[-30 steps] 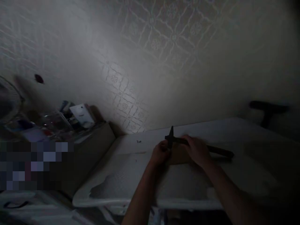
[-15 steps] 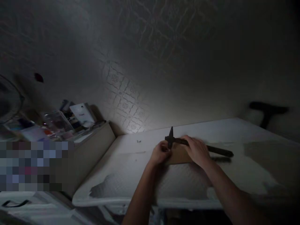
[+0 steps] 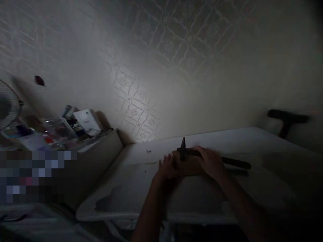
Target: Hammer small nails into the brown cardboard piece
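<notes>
A hammer (image 3: pixel 236 162) with a dark head and long handle is in my right hand (image 3: pixel 210 163), whose fingers wrap round the handle near its middle. Its head hangs over a brown wooden board (image 3: pixel 193 168) on the white table (image 3: pixel 131 191). Beside the board's left end is my left hand (image 3: pixel 168 168), fingers stretched out and slightly apart; it seems to rest against the board's edge. The dim light hides whether a nail stands under the hammer head.
Small dark bits (image 3: pixel 148 151) lie on the table, left of the board. A cabinet (image 3: pixel 101 164) on the left bears a clear plastic box (image 3: pixel 59 129), a white box (image 3: pixel 87 120) and a fan (image 3: pixel 8 106). A dark T-shaped object (image 3: pixel 287 117) stands beyond the table's right side.
My left hand has gone from a pinch under the hammer head to stretched fingers at the board's left end. My right hand and the hammer stay almost in place. The table looks darker.
</notes>
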`<state>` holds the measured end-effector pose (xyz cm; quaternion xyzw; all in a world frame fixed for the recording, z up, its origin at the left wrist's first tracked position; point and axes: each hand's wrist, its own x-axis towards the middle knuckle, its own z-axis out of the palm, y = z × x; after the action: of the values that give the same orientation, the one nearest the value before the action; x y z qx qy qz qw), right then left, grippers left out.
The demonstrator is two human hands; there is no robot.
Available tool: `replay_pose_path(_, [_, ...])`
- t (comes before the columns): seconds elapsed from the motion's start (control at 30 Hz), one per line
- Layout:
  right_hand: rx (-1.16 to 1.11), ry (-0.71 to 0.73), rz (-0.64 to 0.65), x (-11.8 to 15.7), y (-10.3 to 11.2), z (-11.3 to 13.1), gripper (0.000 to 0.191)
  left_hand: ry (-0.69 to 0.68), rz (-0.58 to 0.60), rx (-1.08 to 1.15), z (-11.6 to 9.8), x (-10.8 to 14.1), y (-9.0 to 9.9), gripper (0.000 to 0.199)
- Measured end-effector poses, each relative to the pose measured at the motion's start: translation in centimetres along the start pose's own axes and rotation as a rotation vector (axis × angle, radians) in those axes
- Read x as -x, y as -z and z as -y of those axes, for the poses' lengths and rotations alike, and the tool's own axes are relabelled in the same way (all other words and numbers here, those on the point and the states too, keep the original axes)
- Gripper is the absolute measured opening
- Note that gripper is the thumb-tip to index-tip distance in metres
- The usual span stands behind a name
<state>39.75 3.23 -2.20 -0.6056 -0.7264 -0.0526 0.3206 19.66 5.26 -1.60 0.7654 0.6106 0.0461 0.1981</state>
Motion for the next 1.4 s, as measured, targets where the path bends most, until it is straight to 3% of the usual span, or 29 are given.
replay_pose_path(1.03, [0.007, -0.04, 0.023, 0.03, -0.16, 0.18, 0.025, -0.015, -0.012, -0.006, -0.04, -0.1, -0.15, 0.111])
replay_pose_path(1.4, [0.007, -0.028, 0.029, 0.11, -0.36, 0.11, 0.025, 0.005, 0.026, -0.133, -0.04, -0.09, 0.01, 0.111])
